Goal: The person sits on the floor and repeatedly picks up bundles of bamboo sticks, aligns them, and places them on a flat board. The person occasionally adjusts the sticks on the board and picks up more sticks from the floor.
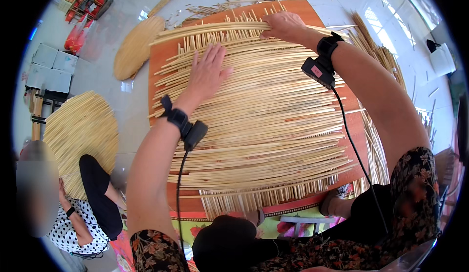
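A layer of pale, straw-coloured stalks point(264, 110) lies side to side on an orange-brown board point(359, 140), over a lower layer point(234, 201) running crosswise, whose ends show at the near and far edges. My left hand point(207, 74) rests on the upper layer toward its far left, fingers spread and nothing gripped. At the far edge, my right hand point(285, 26) has its fingers closed round a few long stalks point(210, 29), which reach left past the board's edge. The exact grip is partly hidden. Each wrist wears a black strapped device with a cable.
Left of the board lies an oval stalk mat point(139, 47); a larger round one point(83, 135) stands near another person seated at lower left. Loose stalks point(381, 52) are heaped along the right. Scraps litter the far floor. A white bucket point(442, 59) stands at far right.
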A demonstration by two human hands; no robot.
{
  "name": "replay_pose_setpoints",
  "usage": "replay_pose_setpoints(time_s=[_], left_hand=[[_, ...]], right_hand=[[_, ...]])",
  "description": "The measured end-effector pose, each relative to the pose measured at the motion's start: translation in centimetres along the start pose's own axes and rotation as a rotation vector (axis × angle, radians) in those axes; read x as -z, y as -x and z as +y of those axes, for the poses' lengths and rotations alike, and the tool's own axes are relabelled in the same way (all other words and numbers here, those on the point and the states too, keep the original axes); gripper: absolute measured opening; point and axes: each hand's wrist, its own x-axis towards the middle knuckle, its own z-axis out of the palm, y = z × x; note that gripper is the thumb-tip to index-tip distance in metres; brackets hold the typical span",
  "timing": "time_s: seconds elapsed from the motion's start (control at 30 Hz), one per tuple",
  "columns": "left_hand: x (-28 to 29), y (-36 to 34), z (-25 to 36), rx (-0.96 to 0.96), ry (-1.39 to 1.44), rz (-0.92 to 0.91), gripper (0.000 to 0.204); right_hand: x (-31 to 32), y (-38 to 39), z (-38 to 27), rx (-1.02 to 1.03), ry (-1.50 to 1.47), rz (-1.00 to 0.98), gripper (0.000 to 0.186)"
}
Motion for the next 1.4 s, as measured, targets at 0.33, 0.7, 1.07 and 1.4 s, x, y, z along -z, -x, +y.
replay_pose_setpoints(time_s=[0.33,0.7,1.07,1.4], left_hand=[[-3.2,-1.3,1.5,0.097,0.065,-0.01,0.067],[-2.8,0.4,2.3,0.051,0.102,0.015,0.065],[0.3,0.0,2.9,-0.044,0.149,0.212,0.055],[-1.6,-2.8,2.1,0.215,0.103,-0.116,0.077]], right_hand=[[-2.1,-2.0,0.4,0.029,0.051,-0.053,0.036],[-5.8,-2.3,-0.1,0.174,-0.086,0.004,0.047],[-7.2,0.7,0.6,0.346,0.096,0.074,0.064],[-7.4,3.4,2.4,0.238,0.164,0.116,0.073]])
